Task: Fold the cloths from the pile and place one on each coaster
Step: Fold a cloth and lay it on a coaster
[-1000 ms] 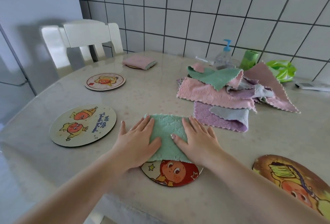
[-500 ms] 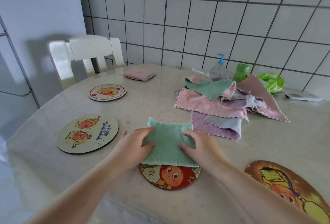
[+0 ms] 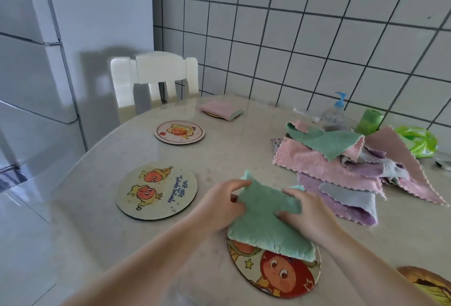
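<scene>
Worktop: both hands, left and right, grip green cloth mid-fold over nearest coaster; one far coaster covered, others bare.

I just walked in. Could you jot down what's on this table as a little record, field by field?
in hand: green cloth, gripped by left hand and right hand, far edge lifted
under it: red-haired cartoon coaster
finished: pink folded cloth on the far coaster
bare coasters: two-character coaster; small coaster
waiting: cloth pile
beyond the pile: pump bottle
</scene>
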The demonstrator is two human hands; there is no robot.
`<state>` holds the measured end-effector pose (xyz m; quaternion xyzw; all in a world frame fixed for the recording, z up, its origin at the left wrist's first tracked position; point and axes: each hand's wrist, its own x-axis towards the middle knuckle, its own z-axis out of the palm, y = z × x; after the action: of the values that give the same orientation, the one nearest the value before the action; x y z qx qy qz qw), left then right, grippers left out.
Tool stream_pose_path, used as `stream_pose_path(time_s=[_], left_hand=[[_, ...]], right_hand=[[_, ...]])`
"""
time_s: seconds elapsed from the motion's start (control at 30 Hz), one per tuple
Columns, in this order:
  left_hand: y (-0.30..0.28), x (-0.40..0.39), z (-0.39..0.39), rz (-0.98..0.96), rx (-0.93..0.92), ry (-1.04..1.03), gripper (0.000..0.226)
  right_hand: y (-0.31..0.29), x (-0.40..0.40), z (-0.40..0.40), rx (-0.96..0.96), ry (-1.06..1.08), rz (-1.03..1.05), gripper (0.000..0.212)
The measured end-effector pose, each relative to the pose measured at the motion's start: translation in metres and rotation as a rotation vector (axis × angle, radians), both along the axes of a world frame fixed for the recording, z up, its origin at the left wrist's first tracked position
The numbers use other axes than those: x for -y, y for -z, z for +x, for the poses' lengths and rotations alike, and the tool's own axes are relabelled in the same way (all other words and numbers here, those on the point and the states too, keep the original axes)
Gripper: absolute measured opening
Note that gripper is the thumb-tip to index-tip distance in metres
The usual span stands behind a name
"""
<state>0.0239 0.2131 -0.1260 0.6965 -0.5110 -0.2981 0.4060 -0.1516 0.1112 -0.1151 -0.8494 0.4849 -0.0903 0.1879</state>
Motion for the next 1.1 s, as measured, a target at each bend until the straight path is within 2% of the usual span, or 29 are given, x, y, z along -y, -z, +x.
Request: stream_pose_path(time_s=[0.17, 0.33, 0.47, 0.57, 0.63, 0.7, 0.8, 0.9, 1.1], left_hand=[[-0.006, 0.004, -0.002, 0.04, 0.171, 0.077, 0.05], [-0.007, 0.007, -0.004, 0.035, 0.177, 0.076, 0.05], [-0.009, 0.009, 0.002, -0.061, -0.031, 0.046, 0.05], [-0.023, 0.012, 0.024, -0.149, -0.248, -0.04, 0.049], [-0.033, 0.017, 0.049, -0.216, -0.303, -0.101, 0.048], [-0.039, 0.023, 0.082, -0.252, -0.301, -0.142, 0.047], [-0.044, 0.034, 0.14, -0.248, -0.208, -0.196, 0.048], [-0.051, 0.048, 0.194, -0.204, -0.2, -0.216, 0.049], [-0.054, 0.082, 0.28, -0.115, 0.007, -0.262, 0.051]], right_hand=[[0.004, -0.001, -0.014, -0.098, 0.01, -0.037, 0.072], [0.004, -0.003, -0.017, 0.129, 0.003, 0.056, 0.054], [-0.007, -0.001, -0.008, 0.365, 0.015, 0.068, 0.036], [-0.024, 0.005, 0.018, 0.641, 0.059, 0.276, 0.027], [-0.037, 0.011, 0.043, 0.841, 0.091, 0.515, 0.029], [-0.045, 0.019, 0.073, 0.929, 0.098, 0.7, 0.03], [-0.052, 0.03, 0.122, 0.95, 0.085, 0.911, 0.028], [-0.05, 0.045, 0.174, 0.937, 0.056, 1.004, 0.028], [-0.036, 0.077, 0.269, 0.95, 0.033, 0.92, 0.024]])
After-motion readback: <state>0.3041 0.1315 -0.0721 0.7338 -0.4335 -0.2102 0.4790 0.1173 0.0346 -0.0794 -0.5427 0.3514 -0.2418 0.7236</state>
